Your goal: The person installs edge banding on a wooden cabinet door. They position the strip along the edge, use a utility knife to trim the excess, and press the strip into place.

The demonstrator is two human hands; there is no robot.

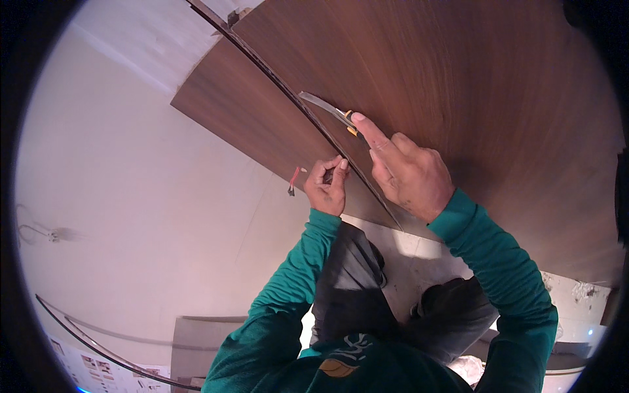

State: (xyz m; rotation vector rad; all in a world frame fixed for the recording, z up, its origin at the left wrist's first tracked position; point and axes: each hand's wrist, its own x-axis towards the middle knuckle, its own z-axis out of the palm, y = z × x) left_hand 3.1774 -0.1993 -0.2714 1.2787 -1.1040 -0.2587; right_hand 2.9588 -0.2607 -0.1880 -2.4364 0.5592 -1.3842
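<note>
My right hand [414, 173] is wrapped round a snap-off utility knife [350, 123] with a black and yellow body, index finger stretched along it. Its long blade [319, 102] is extended and points up and left, its tip close to a dark narrow edge [288, 88] running diagonally across the brown wood-grain panels. My left hand [326, 187] is closed in a pinch at that same edge, below the blade. Thumb and forefinger meet there on the thin dark rim; the other fingers curl in. The large panel [458, 85] lies right of the edge, a narrower panel [229, 88] left of it.
A small red piece with a dark end [293, 182] is beside my left hand. A pale wall [144, 177] spreads at the left, with a wire [39, 232] on it. Below my hands are my legs [357, 281] and a light floor [406, 252]. A curved dark strip [98, 347] is at lower left.
</note>
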